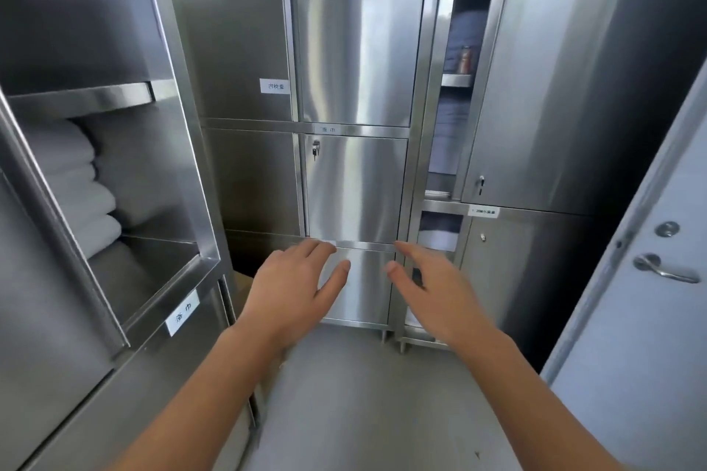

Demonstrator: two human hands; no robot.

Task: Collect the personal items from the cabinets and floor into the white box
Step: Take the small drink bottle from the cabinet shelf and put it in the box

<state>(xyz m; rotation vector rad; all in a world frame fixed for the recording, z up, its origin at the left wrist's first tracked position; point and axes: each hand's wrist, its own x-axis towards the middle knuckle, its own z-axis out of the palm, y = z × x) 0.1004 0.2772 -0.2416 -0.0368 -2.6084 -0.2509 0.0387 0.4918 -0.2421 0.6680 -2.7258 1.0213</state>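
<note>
My fingers [319,247] are loose and spread on both sides, gripping nothing. My left hand [294,291] and my right hand [432,292] hang palm-down, side by side, before the lowest door [363,298] of the middle cabinet, touching none of it as far as I can tell. That door is closed, and so are the two above it, one with a key [315,150] in its lock.

The white box is nowhere in my view, and I see no personal item on the floor [363,394]. The only likely one is a small orange bottle [465,59], on a shelf in the narrow gap left by the right cabinet's half-open door [535,80], above folded grey cloth [453,118].

My worry is that both hands point low and centre while that bottle stands high and right, so I may open the wrong door. Reaching through so slim a gap, I could tip the bottle or drag cloth out. The white towels [76,187] in the open left cabinet are stock, I judge, and must not be swept up. With no box in sight, I could end up carrying things with nowhere to put them.
</note>
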